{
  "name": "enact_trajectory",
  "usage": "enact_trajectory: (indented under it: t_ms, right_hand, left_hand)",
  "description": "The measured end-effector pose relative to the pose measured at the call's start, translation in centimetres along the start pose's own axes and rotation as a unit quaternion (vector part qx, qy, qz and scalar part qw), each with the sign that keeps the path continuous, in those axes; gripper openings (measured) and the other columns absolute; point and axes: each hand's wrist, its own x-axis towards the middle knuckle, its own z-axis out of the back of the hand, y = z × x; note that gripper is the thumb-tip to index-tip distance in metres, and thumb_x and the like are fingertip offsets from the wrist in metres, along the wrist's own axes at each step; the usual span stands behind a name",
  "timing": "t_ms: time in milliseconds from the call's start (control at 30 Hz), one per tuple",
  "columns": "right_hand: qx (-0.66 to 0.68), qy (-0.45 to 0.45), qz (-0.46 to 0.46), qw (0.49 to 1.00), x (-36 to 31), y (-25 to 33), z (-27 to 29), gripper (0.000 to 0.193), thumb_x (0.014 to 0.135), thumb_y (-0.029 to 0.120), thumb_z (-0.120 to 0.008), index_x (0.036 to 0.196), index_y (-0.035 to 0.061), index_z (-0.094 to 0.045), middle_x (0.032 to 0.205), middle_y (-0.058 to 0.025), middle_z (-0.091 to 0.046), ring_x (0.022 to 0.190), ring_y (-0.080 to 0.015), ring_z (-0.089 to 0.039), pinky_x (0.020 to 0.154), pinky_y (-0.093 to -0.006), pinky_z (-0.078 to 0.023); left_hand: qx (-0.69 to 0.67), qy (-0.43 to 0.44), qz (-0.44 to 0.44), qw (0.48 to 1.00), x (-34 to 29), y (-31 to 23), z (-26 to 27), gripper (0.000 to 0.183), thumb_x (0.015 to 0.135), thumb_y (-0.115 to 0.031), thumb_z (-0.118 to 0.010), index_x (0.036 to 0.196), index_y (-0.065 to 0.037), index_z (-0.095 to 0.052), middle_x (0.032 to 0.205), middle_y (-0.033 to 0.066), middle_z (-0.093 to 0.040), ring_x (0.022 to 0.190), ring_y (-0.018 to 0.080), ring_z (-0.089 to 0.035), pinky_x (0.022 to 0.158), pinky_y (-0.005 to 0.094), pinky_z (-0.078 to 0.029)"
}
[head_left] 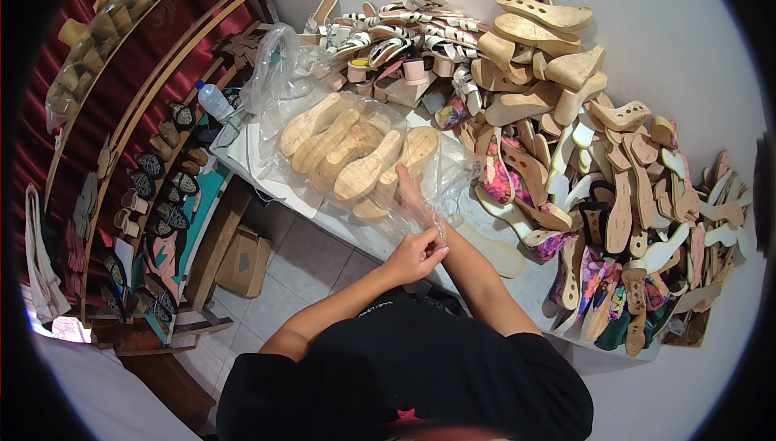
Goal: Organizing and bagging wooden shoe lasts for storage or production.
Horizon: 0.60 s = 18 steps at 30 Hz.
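Note:
A clear plastic bag (pixel 453 178) lies on the white table with several pale wooden shoe soles (pixel 368 168) inside it. My left hand (pixel 416 255) pinches the bag's near edge, its fingers closed on the plastic. Through the bag's mouth reaches my right hand (pixel 412 196), its forearm passing beyond the left hand. A thumb or finger of it lies on the near end of the rightmost wooden sole (pixel 420 148); the other fingers are hidden by the sole and the creased plastic, and the hand appears to grip that sole.
Wooden soles and heels (pixel 546 16) pile up at the back right, with flowered and white soles (pixel 570 263) heaped along the right. White strappy sandals (pixel 404 29) stack behind the bag. On the left stand curved shelves of shoes (pixel 166 174), a water bottle (pixel 214 101) and a cardboard box (pixel 243 261).

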Motion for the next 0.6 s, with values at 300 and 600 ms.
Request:
enact_trajectory:
  t_ms: [300, 600]
  right_hand:
    - [-0.251, -0.004, 0.027, 0.968, 0.3, -0.9, 3.5, 0.064, 0.083, 0.047, -0.052, 0.125, 0.0007, -0.037, 0.116, -0.0147, -0.049, 0.104, -0.0245, -0.048, 0.087, -0.0341, -0.041]
    - [-0.622, 0.005, -0.045, 0.782, -10.1, 11.2, 9.9, 0.090, 0.067, 0.065, -0.057, 0.122, -0.0043, -0.041, 0.115, -0.0317, -0.046, 0.111, -0.0358, -0.045, 0.092, -0.0411, -0.036]
  left_hand:
    - [0.025, 0.002, 0.058, 0.998, 0.1, 0.3, -1.1, 0.017, 0.080, -0.012, -0.060, 0.076, -0.001, -0.047, 0.059, 0.0054, -0.050, 0.051, 0.0108, -0.047, 0.048, 0.0254, -0.038]
    - [0.190, 0.117, -0.071, 0.972, 2.5, -2.6, -0.6, 0.019, 0.076, -0.017, -0.063, 0.070, -0.001, -0.054, 0.061, 0.0084, -0.055, 0.052, 0.0191, -0.053, 0.050, 0.0286, -0.042]
